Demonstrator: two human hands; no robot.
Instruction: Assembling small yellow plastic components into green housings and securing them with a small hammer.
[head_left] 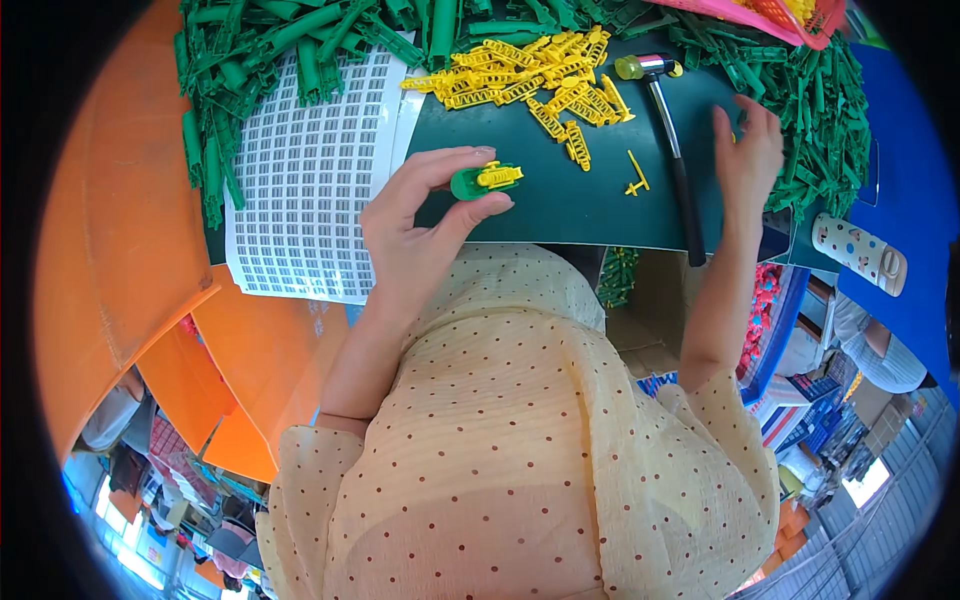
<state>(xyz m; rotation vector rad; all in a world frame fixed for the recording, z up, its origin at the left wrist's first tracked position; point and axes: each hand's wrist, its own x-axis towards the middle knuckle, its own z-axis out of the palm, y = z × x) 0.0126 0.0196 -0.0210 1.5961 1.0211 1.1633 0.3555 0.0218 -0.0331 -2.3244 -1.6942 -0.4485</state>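
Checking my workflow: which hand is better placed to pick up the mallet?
Probably the right hand: it hovers open beside the mallet. The left hand is farther off, its grip full with a green and yellow part.

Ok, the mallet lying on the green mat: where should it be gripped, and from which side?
Probably the black handle near its lower end, coming from the right, where the right hand is already alongside it. The mallet lies flat with its yellow-green head up among the yellow parts, so that end is crowded, while the long handle is bare on the green mat.
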